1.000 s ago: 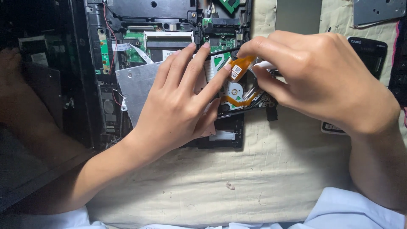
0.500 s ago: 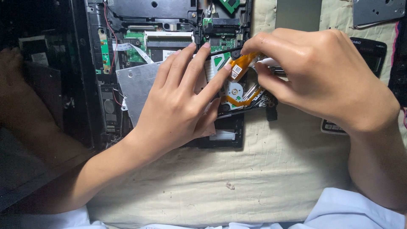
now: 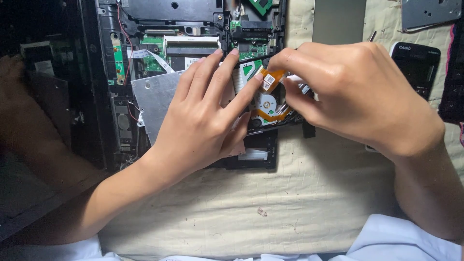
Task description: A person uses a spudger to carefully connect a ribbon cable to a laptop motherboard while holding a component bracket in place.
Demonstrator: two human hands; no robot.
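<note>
An opened laptop base (image 3: 159, 19) lies upside down on a cream cloth (image 3: 270, 193), its green circuit boards exposed. My left hand (image 3: 203, 121) rests flat on a silver optical drive (image 3: 154, 101) in the base, fingers spread toward the drive's exposed mechanism (image 3: 266, 104). My right hand (image 3: 348, 96) comes in from the right and pinches the orange flex ribbon (image 3: 270, 79) on that mechanism between thumb and forefinger. The hand hides the drive's right end.
A dark calculator (image 3: 415, 63) lies at the right beside my right hand. A grey metal plate (image 3: 430, 12) sits at the top right and a grey panel (image 3: 338, 19) at the top middle. A glossy black surface (image 3: 43, 121) at the left reflects my arm.
My right hand has shifted slightly left and up along the orange ribbon. My left hand stays flat on the drive.
</note>
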